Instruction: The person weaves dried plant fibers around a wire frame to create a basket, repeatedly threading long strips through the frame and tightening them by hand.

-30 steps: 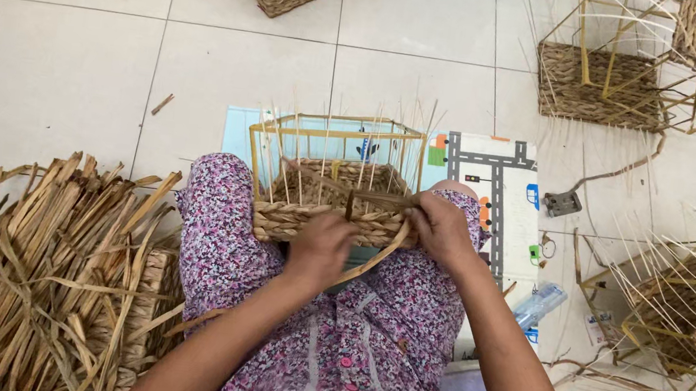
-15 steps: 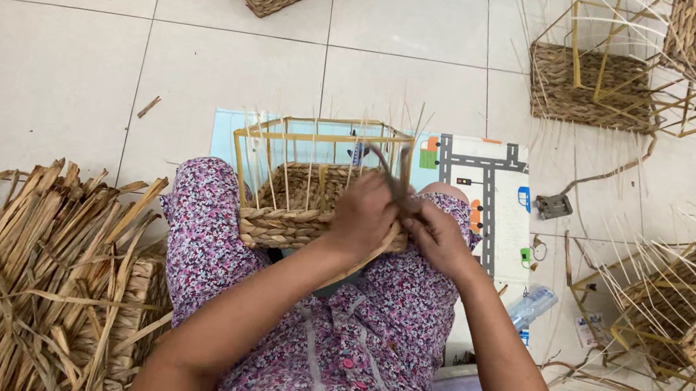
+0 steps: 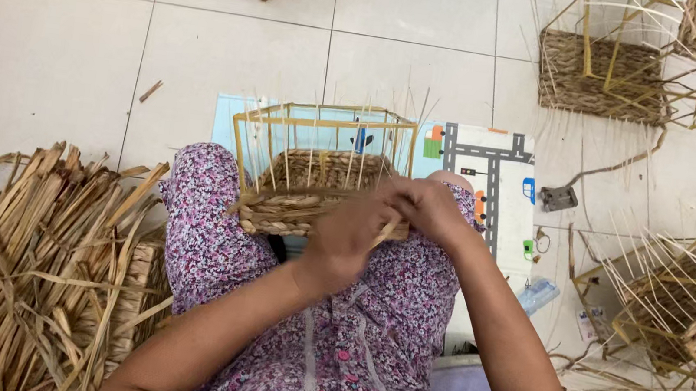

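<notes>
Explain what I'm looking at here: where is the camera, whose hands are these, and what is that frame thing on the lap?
There is no machine here. One camera sits on a person's head and looks down at their lap and the tiled floor.

The two bare hands belong to that person. The left hand and right hand meet at the near edge of a half-woven basket resting on the knees: a yellow stick frame with thin upright reeds, woven only along its lower part. Whether the fingers pinch a strand is hidden.

At the left lies a pile of dried straw strips. A play mat printed with roads lies under the basket. More unfinished baskets stand at the right.
</notes>
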